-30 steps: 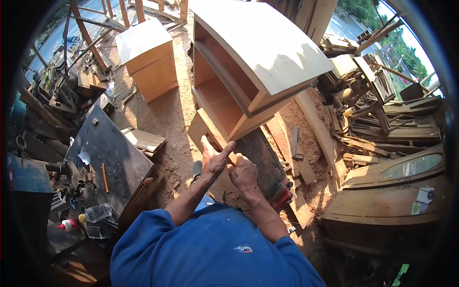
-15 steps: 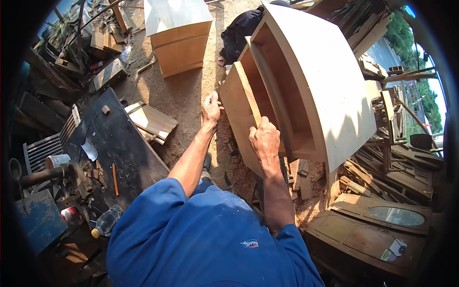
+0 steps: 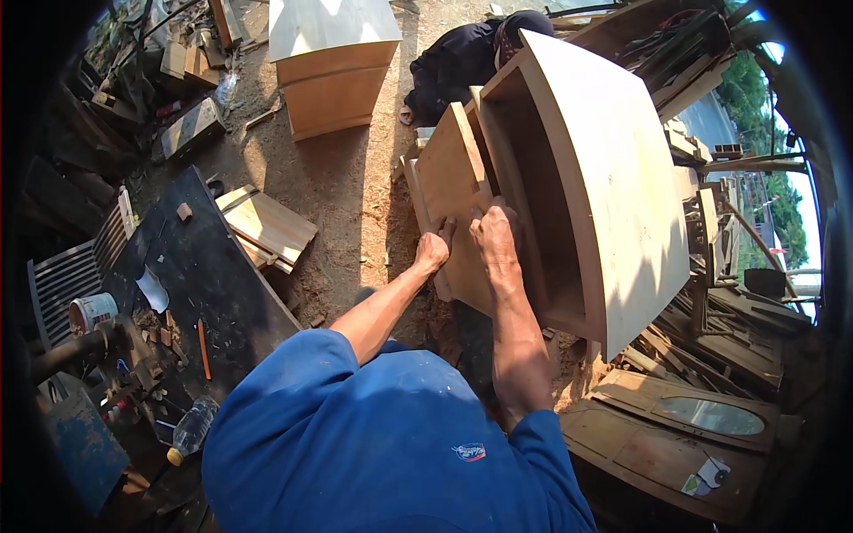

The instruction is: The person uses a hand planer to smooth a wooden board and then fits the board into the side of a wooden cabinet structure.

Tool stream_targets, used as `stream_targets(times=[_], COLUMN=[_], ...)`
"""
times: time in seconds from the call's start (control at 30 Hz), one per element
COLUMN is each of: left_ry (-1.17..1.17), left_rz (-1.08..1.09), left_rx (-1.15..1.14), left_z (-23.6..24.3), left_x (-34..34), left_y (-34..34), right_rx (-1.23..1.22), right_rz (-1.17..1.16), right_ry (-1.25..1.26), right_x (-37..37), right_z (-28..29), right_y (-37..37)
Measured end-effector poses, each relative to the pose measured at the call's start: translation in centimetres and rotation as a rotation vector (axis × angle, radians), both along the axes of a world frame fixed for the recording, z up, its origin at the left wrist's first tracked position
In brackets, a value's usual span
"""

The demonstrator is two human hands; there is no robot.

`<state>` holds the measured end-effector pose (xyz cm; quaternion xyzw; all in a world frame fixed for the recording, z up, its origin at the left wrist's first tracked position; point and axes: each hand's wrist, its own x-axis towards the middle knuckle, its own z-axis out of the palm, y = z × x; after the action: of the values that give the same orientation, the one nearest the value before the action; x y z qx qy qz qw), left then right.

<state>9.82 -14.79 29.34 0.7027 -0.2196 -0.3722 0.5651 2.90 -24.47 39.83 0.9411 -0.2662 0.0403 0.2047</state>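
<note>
A flat wooden panel (image 3: 451,182) with a thick pale edge stands tilted at the open front of a wooden cabinet (image 3: 613,178). My right hand (image 3: 496,235) is closed over the panel's cabinet-side edge, fingers curled. On the opposite side, my left hand (image 3: 434,250) is closed at the panel's left edge, its thumb side against the face; what its fingers wrap is partly hidden. Another pale strip of wood shows along the panel's left side. Inside the cabinet lies a deep, shadowed compartment.
A second cabinet (image 3: 336,80) stands farther off. To the left, a dark board (image 3: 209,266) carries scraps and an orange stick-like tool (image 3: 203,348); a plastic bottle (image 3: 192,431) lies nearby. A crouching person (image 3: 453,71) is behind the cabinet. Old doors (image 3: 675,435) lie to the right.
My left hand has come from beside the panel onto its left edge. My right hand stays closed on the panel, which appears slightly shifted, and a strip now shows on its left.
</note>
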Motion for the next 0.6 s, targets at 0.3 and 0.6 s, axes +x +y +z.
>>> stream_targets(times=[0.3,0.6], left_ry=[-0.415,-0.302], left_rz=[-0.232,-0.245], left_rx=[0.051,-0.005], left_z=[0.9,-3.3], left_x=[0.3,0.6], left_y=[-0.4,-0.6], right_rx=[0.411,0.489], right_rz=[-0.340,-0.429], right_ry=[-0.325,-0.176], right_x=[3.4,4.4], right_z=[7.1,7.0], right_y=[4.1,3.3])
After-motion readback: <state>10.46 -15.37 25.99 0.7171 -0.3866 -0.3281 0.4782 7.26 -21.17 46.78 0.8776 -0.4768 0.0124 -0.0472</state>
